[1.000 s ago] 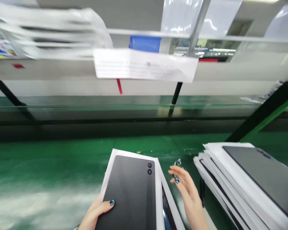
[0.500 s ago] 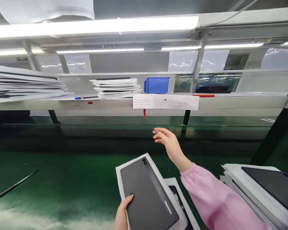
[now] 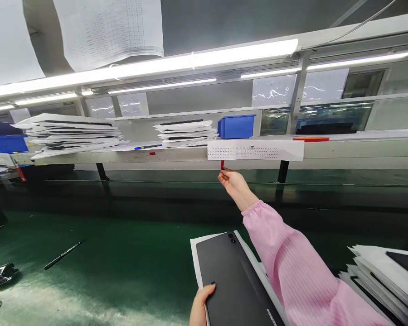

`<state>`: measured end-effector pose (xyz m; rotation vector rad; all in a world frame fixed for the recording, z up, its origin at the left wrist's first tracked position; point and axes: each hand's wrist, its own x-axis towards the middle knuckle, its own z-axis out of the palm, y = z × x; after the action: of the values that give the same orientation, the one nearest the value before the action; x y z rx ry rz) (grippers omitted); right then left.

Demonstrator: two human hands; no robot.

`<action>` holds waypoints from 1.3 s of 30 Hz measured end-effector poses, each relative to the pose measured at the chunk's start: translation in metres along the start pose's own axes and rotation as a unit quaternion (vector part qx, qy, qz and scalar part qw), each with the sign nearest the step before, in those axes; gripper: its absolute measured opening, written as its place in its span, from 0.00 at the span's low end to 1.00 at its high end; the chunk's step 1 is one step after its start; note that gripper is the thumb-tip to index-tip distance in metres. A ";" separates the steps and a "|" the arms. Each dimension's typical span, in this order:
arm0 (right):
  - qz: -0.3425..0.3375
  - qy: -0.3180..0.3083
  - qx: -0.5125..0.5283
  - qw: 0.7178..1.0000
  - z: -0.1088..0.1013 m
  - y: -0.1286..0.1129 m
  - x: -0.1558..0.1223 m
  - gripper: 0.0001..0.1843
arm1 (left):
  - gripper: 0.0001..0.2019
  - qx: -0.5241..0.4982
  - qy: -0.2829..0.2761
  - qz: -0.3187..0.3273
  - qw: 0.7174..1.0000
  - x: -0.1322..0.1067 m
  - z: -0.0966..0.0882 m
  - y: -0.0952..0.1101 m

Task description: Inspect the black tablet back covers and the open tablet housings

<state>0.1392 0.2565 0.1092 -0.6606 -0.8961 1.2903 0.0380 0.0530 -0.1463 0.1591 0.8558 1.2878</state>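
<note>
My left hand [image 3: 200, 306] grips the near left edge of a dark grey tablet [image 3: 233, 280], thumb on top. The tablet lies back-up on a white sheet [image 3: 195, 258], its two camera lenses at the far end. My right hand [image 3: 233, 183], in a pink sleeve, is stretched forward to the shelf edge. Its fingers are pinched on a small red tag [image 3: 222, 164] hanging below a white dotted sheet [image 3: 255, 150] taped to the shelf front.
The green bench top [image 3: 115, 267] carries a thin black rod [image 3: 63, 255] and a metal clip [image 3: 2, 273] at left. A stack of wrapped tablets [image 3: 387, 276] sits at right. The shelf holds two such stacks [image 3: 68, 133] [image 3: 186, 132] and a blue bin [image 3: 236, 126].
My right arm has reached further forward and up, from hovering beside the tablet to pinching the red tag at the shelf. The view has tilted upward. My left hand keeps its hold on the tablet.
</note>
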 end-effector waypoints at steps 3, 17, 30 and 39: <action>0.017 -0.017 -0.010 1.000 0.001 0.007 0.017 0.13 | 0.10 0.013 0.002 0.014 1.000 0.000 -0.001 0.003; 0.040 -0.198 -0.401 0.893 -0.126 0.065 -0.048 0.06 | 0.05 -0.025 0.021 -0.004 0.999 -0.006 0.003 0.004; -0.017 -0.235 -0.464 0.854 -0.144 0.087 -0.084 0.06 | 0.11 -0.035 0.031 0.045 0.998 -0.001 0.002 -0.003; 0.136 -0.156 -0.315 0.926 -0.149 0.088 -0.085 0.19 | 0.16 -0.052 0.021 0.067 0.996 -0.010 0.008 -0.006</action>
<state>0.2172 0.1985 -0.0575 -1.1304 -1.5577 1.3744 0.0475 0.0449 -0.1396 0.1090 0.8225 1.4634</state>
